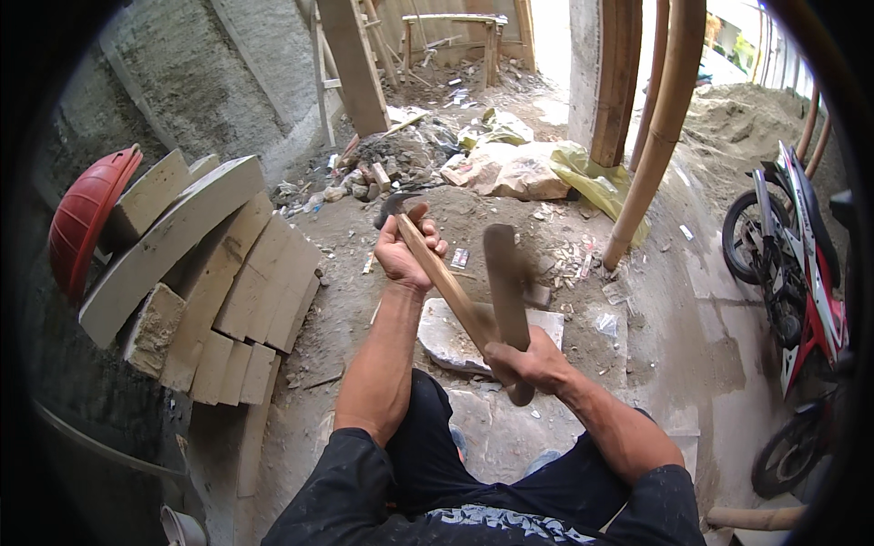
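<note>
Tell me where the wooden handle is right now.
The wooden handle is near the middle of the head view, slanting from the left hand down to the right hand, partly over the pale slab.

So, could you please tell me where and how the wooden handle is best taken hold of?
The wooden handle is probably best gripped around its bare middle, from the left: it slants between the left hand, near its dark head, and the right hand, whose flat tool stands on the right.
</note>
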A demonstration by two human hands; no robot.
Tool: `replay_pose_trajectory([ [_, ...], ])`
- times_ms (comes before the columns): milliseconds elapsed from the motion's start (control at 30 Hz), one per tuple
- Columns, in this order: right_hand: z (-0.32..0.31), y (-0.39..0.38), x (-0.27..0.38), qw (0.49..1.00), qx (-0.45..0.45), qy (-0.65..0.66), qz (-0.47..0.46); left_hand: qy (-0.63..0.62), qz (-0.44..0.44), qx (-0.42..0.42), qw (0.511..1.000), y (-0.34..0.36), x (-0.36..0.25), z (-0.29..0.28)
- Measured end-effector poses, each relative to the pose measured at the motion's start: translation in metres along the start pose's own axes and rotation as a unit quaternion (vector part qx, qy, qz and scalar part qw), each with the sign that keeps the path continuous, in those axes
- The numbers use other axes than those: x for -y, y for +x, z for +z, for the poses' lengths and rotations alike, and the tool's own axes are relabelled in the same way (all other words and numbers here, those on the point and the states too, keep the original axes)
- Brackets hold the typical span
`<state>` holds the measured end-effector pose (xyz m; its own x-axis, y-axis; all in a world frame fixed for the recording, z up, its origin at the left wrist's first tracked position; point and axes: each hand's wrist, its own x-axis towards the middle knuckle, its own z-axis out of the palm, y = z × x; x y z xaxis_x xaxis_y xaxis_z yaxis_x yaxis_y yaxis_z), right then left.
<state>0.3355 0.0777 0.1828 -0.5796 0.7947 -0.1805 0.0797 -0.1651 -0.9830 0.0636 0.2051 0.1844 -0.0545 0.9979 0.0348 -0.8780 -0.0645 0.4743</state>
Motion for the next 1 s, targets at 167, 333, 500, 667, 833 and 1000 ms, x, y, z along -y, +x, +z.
replay_pose_trajectory([
  [167, 0.015, -0.015, 0.016, 0.996, 0.007, 0.080, -0.051, -0.014, 0.002, -0.017, 1.000, 0.013, -0.007, -0.024],
  [333, 0.039, -0.021, 0.024, 0.985, -0.003, 0.169, -0.015, 0.007, -0.023, -0.038, 0.999, 0.023, 0.006, -0.044],
  [500, 0.052, -0.023, 0.034, 0.987, -0.016, 0.162, -0.001, -0.017, -0.069, -0.047, 0.996, 0.027, 0.027, -0.046],
  [667, 0.049, -0.027, 0.042, 0.992, -0.064, 0.102, -0.039, 0.064, -0.121, -0.079, 0.987, 0.024, 0.044, -0.032],
  [833, 0.036, -0.021, 0.038, 0.980, -0.108, 0.162, -0.043, 0.150, -0.144, -0.044, 0.977, 0.007, 0.059, -0.013],
  [1000, 0.026, -0.015, 0.029, 0.977, -0.125, 0.168, -0.045, 0.123, -0.189, 0.009, 0.974, 0.001, 0.067, -0.001],
])
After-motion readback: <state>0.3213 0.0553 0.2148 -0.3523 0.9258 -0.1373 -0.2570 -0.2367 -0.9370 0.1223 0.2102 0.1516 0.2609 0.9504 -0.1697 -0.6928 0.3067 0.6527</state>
